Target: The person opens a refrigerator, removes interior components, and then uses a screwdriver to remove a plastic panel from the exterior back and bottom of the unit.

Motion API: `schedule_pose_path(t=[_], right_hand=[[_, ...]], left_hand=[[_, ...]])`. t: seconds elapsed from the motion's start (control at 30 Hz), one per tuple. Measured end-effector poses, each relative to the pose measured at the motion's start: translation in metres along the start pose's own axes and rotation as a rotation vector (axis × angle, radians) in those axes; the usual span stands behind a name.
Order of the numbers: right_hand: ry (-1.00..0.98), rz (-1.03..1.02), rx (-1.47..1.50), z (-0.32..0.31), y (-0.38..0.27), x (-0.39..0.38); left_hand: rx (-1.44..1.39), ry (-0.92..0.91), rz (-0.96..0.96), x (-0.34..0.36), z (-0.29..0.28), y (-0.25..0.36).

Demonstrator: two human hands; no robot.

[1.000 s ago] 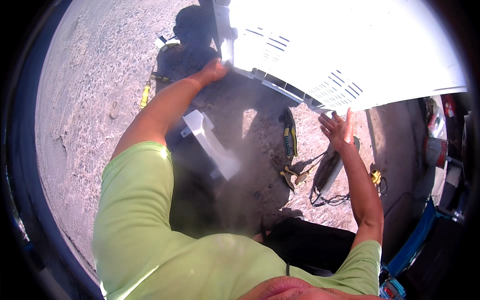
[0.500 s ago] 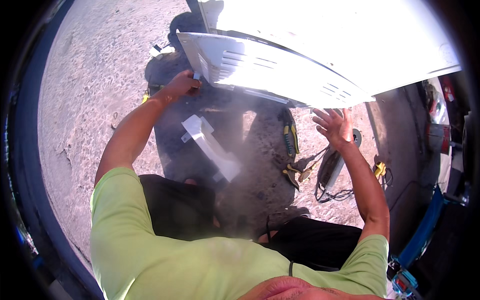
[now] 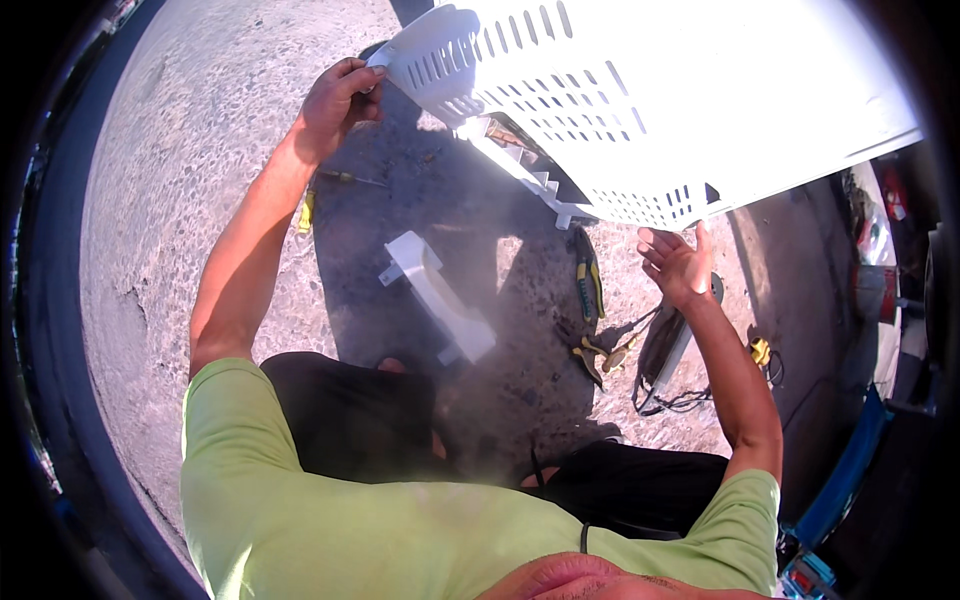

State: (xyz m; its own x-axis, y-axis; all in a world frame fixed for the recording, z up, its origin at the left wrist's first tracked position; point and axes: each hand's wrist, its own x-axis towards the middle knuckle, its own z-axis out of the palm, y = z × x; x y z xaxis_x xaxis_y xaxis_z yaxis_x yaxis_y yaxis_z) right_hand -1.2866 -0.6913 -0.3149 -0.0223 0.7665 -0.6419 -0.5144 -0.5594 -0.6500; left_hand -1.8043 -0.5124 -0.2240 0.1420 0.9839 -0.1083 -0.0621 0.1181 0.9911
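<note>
**Slotted white panel between two bare hands, above a rough ground**

Nearest, a smooth light-green cloth shirt [image 3: 420, 535] and soft black shorts [image 3: 350, 405] fill the lower part of the view. Ahead, on coarse, pebbly grey ground [image 3: 180, 190], lies a smooth white trough-shaped piece [image 3: 445, 300], with a small tab beside each end. To its right are pliers with dark-and-yellow handles [image 3: 589, 282], a second yellow-and-black hand tool [image 3: 588, 358] with spread handles, and a long grey tool with a round disc [image 3: 672, 350] and a dark cord. To its left lies a tool with a yellow handle [image 3: 306, 214].

Beyond these, the right hand [image 3: 680, 268] is palm up, fingers apart, its thumb tip at the panel's lower edge; whether it bears weight cannot be told. The left hand [image 3: 340, 105] has its fingers clamped on the panel's left corner.

The thin white slotted panel [image 3: 560, 58] stands tilted at the top of the view, smooth and glaring in sunlight. Rows of round-ended slots, long and short, pierce it; its left end curves to a rounded corner. Along its lower left edge shows a white notched strip [image 3: 520, 178] beside a dark opening. Whether metal or plastic, the pictures leave unclear.
</note>
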Motion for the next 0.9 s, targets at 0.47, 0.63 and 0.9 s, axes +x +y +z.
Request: schedule_pose_path(t=[0.47,0.63,0.9], right_hand=[[-0.153,-0.033,-0.283,0.005,-0.043,-0.023],[-0.497,-0.26,-0.405,0.069,-0.104,-0.081],[-0.392,-0.49,-0.894,0.141,-0.086,-0.152]], left_hand=[[0.894,0.091,0.889,-0.105,0.122,0.138],[0.539,0.204,0.368,-0.116,0.187,0.146],[0.244,-0.075,0.31,-0.11,0.231,0.124]])
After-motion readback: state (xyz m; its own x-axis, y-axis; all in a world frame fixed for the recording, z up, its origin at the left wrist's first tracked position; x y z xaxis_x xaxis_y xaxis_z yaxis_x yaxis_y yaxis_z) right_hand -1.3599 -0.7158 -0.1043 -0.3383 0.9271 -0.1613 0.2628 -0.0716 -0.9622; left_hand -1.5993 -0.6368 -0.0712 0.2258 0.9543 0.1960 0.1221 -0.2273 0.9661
